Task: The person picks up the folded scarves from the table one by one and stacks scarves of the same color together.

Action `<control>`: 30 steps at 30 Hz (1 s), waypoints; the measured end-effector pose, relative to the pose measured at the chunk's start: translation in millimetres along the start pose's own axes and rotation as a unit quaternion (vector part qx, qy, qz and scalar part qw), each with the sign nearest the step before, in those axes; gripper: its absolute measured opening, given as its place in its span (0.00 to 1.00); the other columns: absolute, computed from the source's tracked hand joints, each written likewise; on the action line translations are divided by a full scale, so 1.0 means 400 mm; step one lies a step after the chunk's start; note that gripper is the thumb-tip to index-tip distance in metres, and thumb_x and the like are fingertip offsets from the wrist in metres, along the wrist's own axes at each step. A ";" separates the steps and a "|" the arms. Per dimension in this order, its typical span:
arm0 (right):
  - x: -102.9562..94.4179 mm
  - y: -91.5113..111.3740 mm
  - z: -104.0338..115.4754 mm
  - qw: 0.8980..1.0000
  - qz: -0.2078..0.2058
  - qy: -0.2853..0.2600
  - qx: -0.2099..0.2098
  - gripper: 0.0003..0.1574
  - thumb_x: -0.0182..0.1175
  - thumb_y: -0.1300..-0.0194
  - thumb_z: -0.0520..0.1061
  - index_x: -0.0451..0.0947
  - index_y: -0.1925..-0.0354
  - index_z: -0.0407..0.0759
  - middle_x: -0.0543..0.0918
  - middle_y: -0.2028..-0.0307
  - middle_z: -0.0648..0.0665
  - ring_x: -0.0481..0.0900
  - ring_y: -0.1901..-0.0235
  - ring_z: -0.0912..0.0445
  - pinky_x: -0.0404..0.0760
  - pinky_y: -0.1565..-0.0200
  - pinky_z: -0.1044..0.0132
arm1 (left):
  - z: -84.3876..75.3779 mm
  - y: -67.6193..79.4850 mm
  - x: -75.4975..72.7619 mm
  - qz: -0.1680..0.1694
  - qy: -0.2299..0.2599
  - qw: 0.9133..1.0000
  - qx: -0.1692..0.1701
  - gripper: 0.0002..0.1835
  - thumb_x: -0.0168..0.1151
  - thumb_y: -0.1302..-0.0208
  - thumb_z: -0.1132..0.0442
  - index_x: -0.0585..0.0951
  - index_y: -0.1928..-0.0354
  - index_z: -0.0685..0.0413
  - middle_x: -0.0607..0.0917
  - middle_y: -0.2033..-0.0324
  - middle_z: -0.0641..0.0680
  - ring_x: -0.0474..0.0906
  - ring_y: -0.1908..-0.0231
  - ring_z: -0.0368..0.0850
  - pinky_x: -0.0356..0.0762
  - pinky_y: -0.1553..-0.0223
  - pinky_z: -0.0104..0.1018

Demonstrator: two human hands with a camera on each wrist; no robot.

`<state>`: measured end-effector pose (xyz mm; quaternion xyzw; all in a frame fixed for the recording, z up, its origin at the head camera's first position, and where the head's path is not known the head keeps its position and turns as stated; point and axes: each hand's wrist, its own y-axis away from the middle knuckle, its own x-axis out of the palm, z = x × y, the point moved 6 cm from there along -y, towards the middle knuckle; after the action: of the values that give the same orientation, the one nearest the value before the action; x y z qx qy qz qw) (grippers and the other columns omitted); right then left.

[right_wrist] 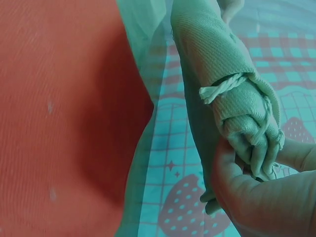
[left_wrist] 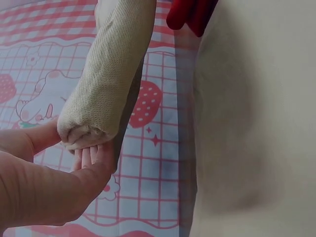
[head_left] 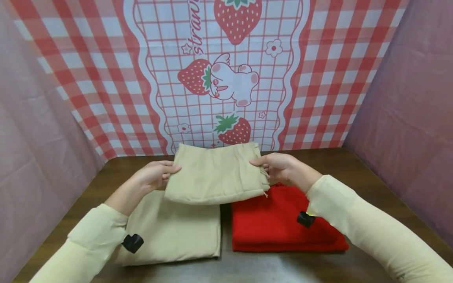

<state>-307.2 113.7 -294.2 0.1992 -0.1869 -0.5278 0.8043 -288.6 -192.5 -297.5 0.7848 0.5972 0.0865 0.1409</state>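
Note:
A folded beige fringed cloth (head_left: 216, 173) hangs in the air between both hands in the head view. My left hand (head_left: 155, 175) pinches its left end, thumb on top and fingers beneath. On the right, my right hand (head_left: 283, 166) grips the fringed end, its thumb over the front. The right wrist view shows twisted tassels (right_wrist: 224, 88) and bunched layers of the cloth (right_wrist: 217, 49) at that hand. In the left wrist view, the fingers (left_wrist: 91, 158) support the rolled end of the cloth (left_wrist: 106, 84). Below lies a second folded beige cloth (head_left: 184, 232), partly covered by the raised one.
Folded red cloth (head_left: 279, 224) lies in a stack on the right of the brown wooden table (head_left: 244, 269), a little fringe at its far edge. A strawberry-print checked sheet (head_left: 226, 78) hangs behind. Pink curtains (head_left: 400, 98) close off both sides.

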 end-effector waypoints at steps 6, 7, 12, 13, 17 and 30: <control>0.037 0.003 -0.004 0.999 0.042 0.013 -0.012 0.13 0.48 0.27 0.45 0.67 0.49 0.40 0.78 0.61 0.49 0.77 0.60 0.58 0.82 0.57 0.66 | 0.018 0.027 -0.024 0.000 -0.016 1.000 -0.004 0.32 0.51 0.28 0.61 0.53 0.31 0.70 0.82 0.69 0.40 0.81 0.67 0.31 0.81 0.61 0.28; 0.043 0.003 -0.004 0.998 0.050 0.017 -0.014 0.12 0.48 0.27 0.45 0.68 0.49 0.40 0.79 0.62 0.50 0.78 0.61 0.59 0.81 0.56 0.66 | 0.020 0.031 -0.027 0.000 -0.018 1.000 -0.003 0.31 0.51 0.28 0.61 0.54 0.32 0.70 0.82 0.69 0.40 0.81 0.67 0.31 0.81 0.61 0.28; 0.061 0.009 -0.003 0.997 0.060 0.045 -0.033 0.13 0.49 0.27 0.44 0.69 0.50 0.38 0.81 0.66 0.51 0.78 0.63 0.59 0.82 0.57 0.66 | 0.025 0.050 -0.043 0.004 -0.023 1.000 0.005 0.27 0.51 0.28 0.60 0.57 0.35 0.68 0.83 0.68 0.39 0.82 0.67 0.32 0.80 0.59 0.28; 0.065 0.011 -0.002 0.996 0.062 0.048 -0.037 0.13 0.49 0.27 0.44 0.70 0.50 0.38 0.81 0.66 0.52 0.78 0.63 0.59 0.82 0.58 0.66 | 0.024 0.053 -0.044 0.004 -0.023 1.000 0.007 0.27 0.51 0.28 0.60 0.57 0.35 0.68 0.83 0.68 0.39 0.82 0.66 0.32 0.80 0.59 0.28; 0.076 0.012 0.001 0.995 0.064 0.050 -0.048 0.13 0.49 0.27 0.43 0.69 0.49 0.37 0.81 0.67 0.52 0.79 0.64 0.60 0.82 0.60 0.68 | 0.023 0.066 -0.049 0.003 -0.016 1.000 0.009 0.27 0.52 0.29 0.59 0.58 0.36 0.67 0.83 0.68 0.39 0.82 0.66 0.32 0.80 0.59 0.28; 0.119 0.010 -0.015 0.994 0.075 0.059 -0.056 0.13 0.49 0.28 0.42 0.70 0.50 0.36 0.81 0.69 0.52 0.78 0.66 0.60 0.82 0.62 0.70 | 0.050 0.108 -0.078 -0.013 -0.020 1.000 0.001 0.34 0.54 0.30 0.58 0.51 0.33 0.69 0.82 0.66 0.39 0.82 0.65 0.31 0.81 0.59 0.27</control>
<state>-283.1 71.9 -292.9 0.1706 -0.1236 -0.4631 0.8609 -251.7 -235.6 -301.3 0.7789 0.6043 0.0683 0.1532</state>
